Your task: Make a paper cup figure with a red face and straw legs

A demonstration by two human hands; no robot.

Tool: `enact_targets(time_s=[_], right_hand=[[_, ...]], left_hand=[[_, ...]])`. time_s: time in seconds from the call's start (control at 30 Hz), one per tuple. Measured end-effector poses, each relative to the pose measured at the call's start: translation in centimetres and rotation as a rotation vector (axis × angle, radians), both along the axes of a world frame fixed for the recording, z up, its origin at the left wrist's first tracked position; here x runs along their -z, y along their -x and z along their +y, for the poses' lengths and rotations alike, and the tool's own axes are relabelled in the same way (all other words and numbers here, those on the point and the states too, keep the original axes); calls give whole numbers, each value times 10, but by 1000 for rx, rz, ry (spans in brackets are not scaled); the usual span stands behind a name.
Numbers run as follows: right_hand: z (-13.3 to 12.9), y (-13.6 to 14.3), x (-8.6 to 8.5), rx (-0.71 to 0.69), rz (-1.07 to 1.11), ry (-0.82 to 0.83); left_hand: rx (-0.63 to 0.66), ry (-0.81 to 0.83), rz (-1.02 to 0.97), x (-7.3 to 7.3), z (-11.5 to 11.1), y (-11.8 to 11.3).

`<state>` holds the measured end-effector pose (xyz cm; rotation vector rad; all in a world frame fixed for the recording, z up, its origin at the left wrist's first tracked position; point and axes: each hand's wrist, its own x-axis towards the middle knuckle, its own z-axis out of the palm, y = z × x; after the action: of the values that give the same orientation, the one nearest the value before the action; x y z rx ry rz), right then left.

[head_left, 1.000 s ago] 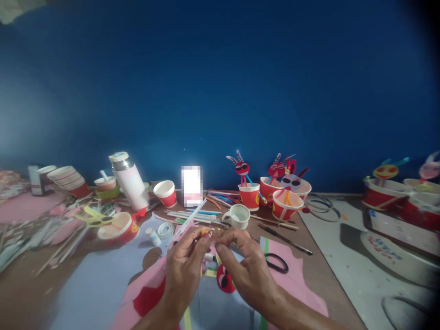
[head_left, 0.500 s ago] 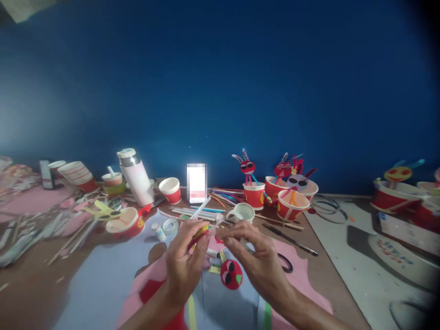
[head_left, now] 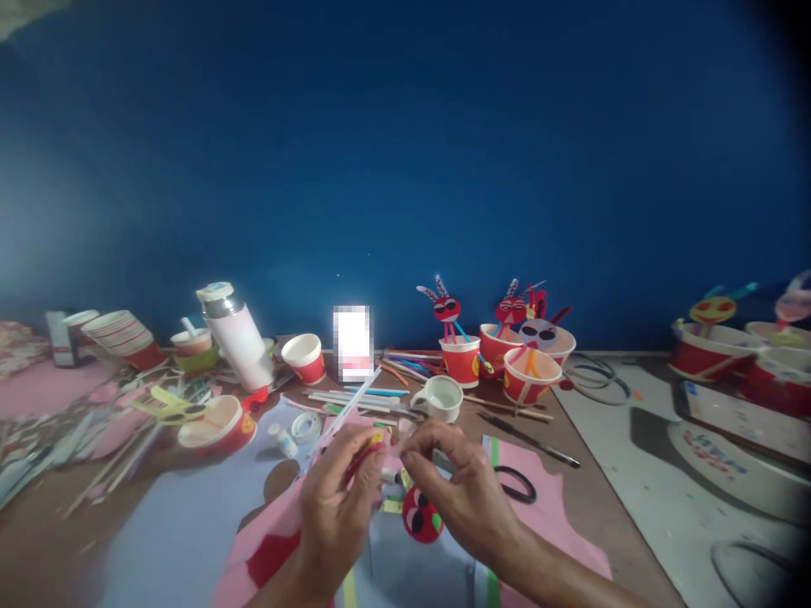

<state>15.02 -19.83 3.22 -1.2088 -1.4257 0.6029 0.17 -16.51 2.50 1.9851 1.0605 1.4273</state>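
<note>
My left hand (head_left: 339, 498) is closed, with a small red-and-yellow piece (head_left: 367, 456) pinched between thumb and fingers; its kind is mostly hidden. Close beside it, my right hand (head_left: 465, 498) has thumb and index finger pinched together, and whatever lies between them cannot be made out. Under the right hand, a round red face cutout (head_left: 419, 525) with black-and-white eyes and a green patch lies on blue paper. Behind the hands slants a white stick (head_left: 355, 401); whether the left hand touches it is unclear. Scissors with a black handle (head_left: 523, 485) lie partly hidden behind the right hand.
A leaning white flask (head_left: 234, 333), a paper cup (head_left: 304, 359), a bright phone (head_left: 353, 342) and a white cup (head_left: 440, 399) stand behind. Red cups with puppet faces (head_left: 460, 361) are at the right. A black pen (head_left: 532, 441) lies nearby. Paper scraps (head_left: 47, 431) cover the left.
The view has shifted slightly, so things sit a little further left and lower. My right hand's fingertips are drawn more tightly together. My left hand keeps its pinch.
</note>
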Motion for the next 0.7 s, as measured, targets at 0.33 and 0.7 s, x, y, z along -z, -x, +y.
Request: enact_targets(time_s=[0.33,0.7], right_hand=[[9,-11,-1,-15,-93,176],[18,-38,-8,88,-497,221]], left_hand=[[19,654,-372,-3,7,-4],[84,757,-684,-25,15,2]])
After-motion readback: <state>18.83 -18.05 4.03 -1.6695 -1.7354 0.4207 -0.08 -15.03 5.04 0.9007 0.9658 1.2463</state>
